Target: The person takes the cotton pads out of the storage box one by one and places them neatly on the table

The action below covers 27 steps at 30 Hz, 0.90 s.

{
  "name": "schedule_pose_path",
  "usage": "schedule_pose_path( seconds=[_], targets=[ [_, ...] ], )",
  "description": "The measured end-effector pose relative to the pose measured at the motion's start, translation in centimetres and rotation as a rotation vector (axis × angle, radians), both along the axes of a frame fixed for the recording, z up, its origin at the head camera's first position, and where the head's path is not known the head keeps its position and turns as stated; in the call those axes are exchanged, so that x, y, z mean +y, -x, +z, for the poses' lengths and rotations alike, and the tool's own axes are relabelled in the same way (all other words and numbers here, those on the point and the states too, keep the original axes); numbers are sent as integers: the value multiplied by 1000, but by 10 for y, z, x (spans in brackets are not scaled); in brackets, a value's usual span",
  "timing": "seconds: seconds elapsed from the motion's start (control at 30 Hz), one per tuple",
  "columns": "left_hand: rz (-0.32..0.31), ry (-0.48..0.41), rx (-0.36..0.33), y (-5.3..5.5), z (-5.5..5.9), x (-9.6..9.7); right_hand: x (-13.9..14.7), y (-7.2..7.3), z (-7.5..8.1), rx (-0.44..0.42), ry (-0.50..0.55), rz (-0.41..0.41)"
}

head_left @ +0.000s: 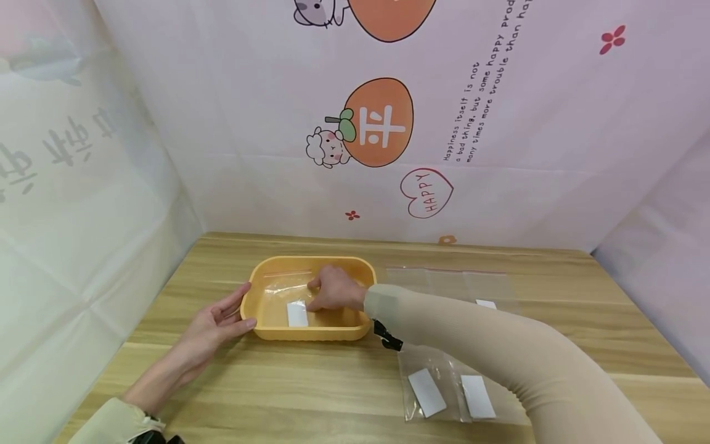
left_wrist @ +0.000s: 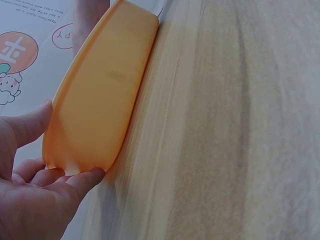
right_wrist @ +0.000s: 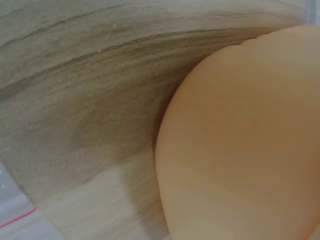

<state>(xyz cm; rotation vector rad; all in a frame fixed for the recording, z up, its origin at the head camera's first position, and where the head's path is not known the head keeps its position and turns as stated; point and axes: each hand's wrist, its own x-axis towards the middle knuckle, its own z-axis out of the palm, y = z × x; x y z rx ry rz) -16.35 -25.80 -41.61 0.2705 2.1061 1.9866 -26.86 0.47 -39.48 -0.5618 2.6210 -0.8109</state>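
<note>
A yellow-orange plastic tray (head_left: pixel 310 333) with rounded corners stands on the wooden table. My left hand (head_left: pixel 213 324) holds its left end, thumb and fingers spread about the wall; in the left wrist view the fingertips (left_wrist: pixel 92 175) bear on that end wall. Inside the tray lies a clear plastic bag (head_left: pixel 280 287) with a white label (head_left: pixel 297 314). Over the bag, inside the tray, my right hand (head_left: pixel 334 288) reaches down with thumb and forefinger apart beside the label. Its other fingers are hidden. The right wrist view shows only the tray's outer wall (right_wrist: pixel 240 140) and the table.
Several clear zip bags with white labels lie flat on the table right of the tray, one label (head_left: pixel 427 393) near the front and another (head_left: pixel 477 396) beside it. My right forearm (head_left: pixel 471 333) covers part of them. A printed white curtain (head_left: pixel 266 197) rises behind the table.
</note>
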Motion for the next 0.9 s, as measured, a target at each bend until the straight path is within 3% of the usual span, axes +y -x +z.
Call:
schedule_pose_path(
  seconds=[0.27,0.53,0.9],
  targets=[
    [5,7,6,1,-1,0,1,-7,4,79,-23,-10],
    [8,5,7,1,-1,0,-4,-13,3,92,3,-68],
    [10,1,4,0,-1,1,-7,-14,0,132,23,-55]
  ],
)
